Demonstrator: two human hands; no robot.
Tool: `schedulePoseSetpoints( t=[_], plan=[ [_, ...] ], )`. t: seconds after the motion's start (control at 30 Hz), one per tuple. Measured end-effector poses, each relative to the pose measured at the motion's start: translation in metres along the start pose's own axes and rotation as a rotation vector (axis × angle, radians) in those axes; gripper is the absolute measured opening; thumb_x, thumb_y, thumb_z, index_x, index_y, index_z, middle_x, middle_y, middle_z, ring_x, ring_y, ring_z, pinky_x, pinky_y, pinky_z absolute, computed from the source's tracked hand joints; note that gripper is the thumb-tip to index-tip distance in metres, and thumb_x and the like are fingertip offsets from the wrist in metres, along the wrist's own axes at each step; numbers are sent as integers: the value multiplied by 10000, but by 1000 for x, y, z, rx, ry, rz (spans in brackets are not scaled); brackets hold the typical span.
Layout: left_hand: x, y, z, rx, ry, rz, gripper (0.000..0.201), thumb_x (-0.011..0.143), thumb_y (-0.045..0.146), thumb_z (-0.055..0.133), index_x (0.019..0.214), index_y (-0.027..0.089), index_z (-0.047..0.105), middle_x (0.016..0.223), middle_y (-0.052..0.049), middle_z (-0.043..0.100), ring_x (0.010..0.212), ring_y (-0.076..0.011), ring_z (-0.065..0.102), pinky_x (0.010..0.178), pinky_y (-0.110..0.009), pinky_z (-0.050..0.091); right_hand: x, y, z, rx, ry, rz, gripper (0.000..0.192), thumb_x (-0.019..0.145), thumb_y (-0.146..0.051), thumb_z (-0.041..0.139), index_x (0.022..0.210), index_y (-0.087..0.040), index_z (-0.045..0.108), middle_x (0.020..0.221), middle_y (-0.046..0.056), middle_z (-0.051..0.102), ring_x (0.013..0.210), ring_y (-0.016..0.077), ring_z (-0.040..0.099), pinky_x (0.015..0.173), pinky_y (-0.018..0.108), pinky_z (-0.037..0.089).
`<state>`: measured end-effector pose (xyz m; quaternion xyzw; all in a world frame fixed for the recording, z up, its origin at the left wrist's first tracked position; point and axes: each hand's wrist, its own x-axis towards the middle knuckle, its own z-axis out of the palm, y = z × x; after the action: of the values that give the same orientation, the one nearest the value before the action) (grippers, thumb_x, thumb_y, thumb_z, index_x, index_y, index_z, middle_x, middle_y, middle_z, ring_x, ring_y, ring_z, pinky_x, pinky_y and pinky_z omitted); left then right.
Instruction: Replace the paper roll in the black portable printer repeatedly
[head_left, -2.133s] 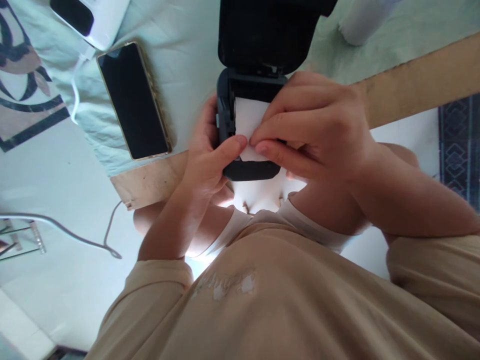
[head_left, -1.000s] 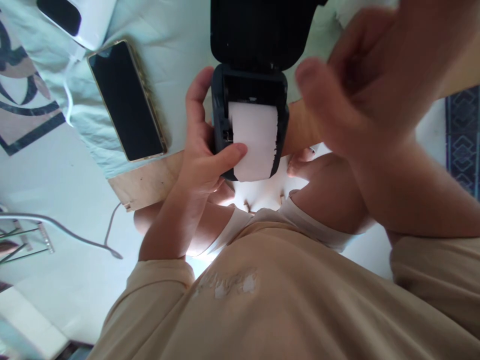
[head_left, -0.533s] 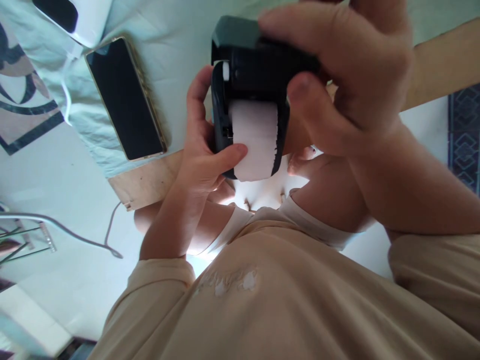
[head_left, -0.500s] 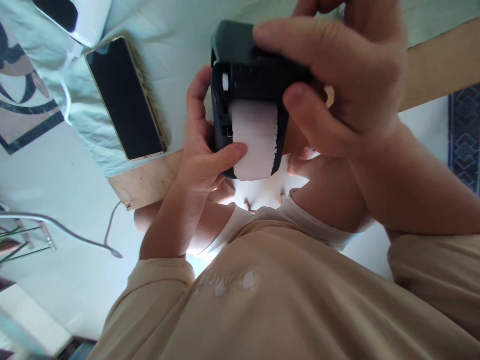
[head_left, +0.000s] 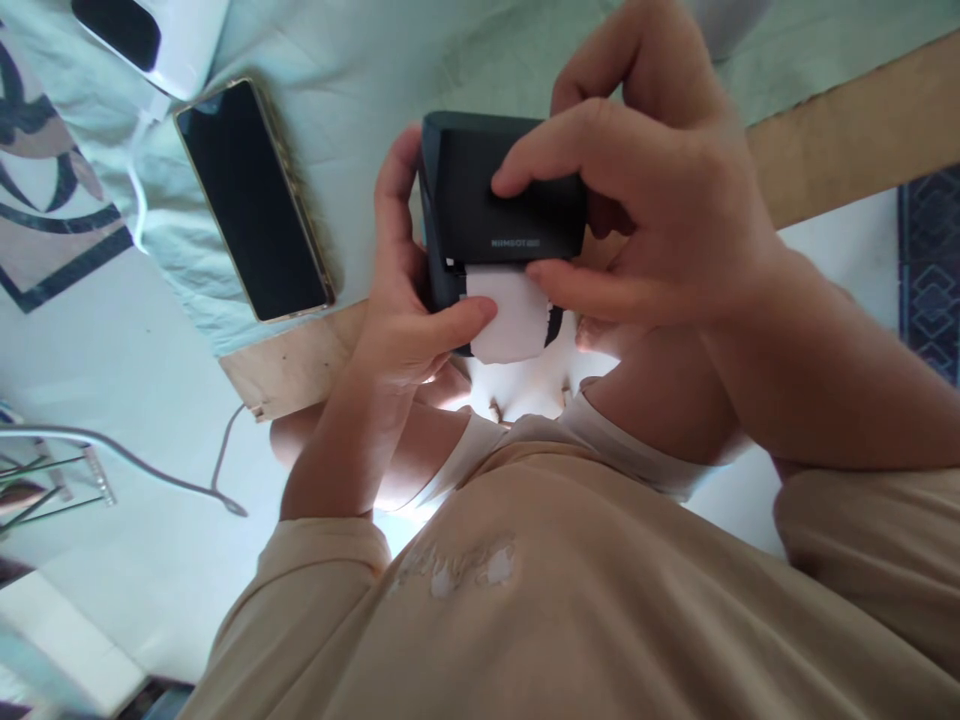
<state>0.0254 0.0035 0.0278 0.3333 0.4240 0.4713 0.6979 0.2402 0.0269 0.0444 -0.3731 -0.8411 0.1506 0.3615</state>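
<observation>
A phone (head_left: pixel 253 200) lies face up at your left, on the cloth (head_left: pixel 345 70). Your left hand (head_left: pixel 405 300) grips the printer (head_left: pixel 487 200) at the table's edge, thumb on the paper (head_left: pixel 510 320). Your right hand (head_left: pixel 645 210) clamps the lid, hiding the printer's right side.

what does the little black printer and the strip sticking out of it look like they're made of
Label printer: likely matte black plastic, judging by its smooth moulded shell, rounded corners and dull sheen. Paper strip: seemingly thin white paper or label stock, flat and unglossy, pinned by the left hand's thumb.
</observation>
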Motion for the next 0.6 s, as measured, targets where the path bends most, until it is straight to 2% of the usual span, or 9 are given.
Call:
schedulePoseSetpoints(
  t=[0.2, 0.27, 0.33, 0.47, 0.6],
  plan=[
    [4, -6, -7, -34, -121, 70, 911, 607, 143, 959, 1402, 392, 589, 1464, 17, 683, 1450, -304, 622, 1058, -344, 625, 0, 3, -2, 17, -13, -30, 456, 1011, -549, 526, 1251, -209, 713, 1144, 60, 585, 1147, 157, 624, 1012, 348, 548],
    [4, -6, -9, -31, -151, 71, 972, 573, 137, 976, 1418, 393, 572, 1472, 18, 682, 1453, -322, 615, 1053, -342, 624, -1, 7, -2, 30, -9, -64, 413, 1020, -500, 531, 1261, -215, 707, 1152, 48, 584, 1157, 144, 627, 1026, 332, 550],
    [3, -4, -6, -15, -133, 44, 1033, 540, 148, 993, 1440, 385, 545, 1484, 3, 681, 1451, -353, 616, 1051, -365, 631, 0, 9, -2, 26, -7, -84, 367, 1015, -417, 558, 1265, -195, 709, 1158, 64, 593, 1155, 143, 636, 1017, 319, 554],
    [0, 2, 4, 19, -28, -24, 1016, 540, 186, 998, 1426, 379, 539, 1488, -15, 684, 1433, -362, 631, 1003, -390, 655, 2, 5, -6, 63, -76, 28, 493, 1018, -452, 542, 1316, -87, 688, 1205, 138, 627, 1206, 179, 643, 1065, 338, 570],
    [2, -3, 10, -109, -63, 39, 821, 557, 427, 998, 1290, 416, 628, 1427, 11, 699, 1408, -352, 649, 876, -380, 670, 3, 1, -7, 207, -152, 151, 619, 983, -520, 579, 1407, -70, 588, 1396, 100, 637, 1293, 167, 571, 1208, 350, 526]
  ],
)
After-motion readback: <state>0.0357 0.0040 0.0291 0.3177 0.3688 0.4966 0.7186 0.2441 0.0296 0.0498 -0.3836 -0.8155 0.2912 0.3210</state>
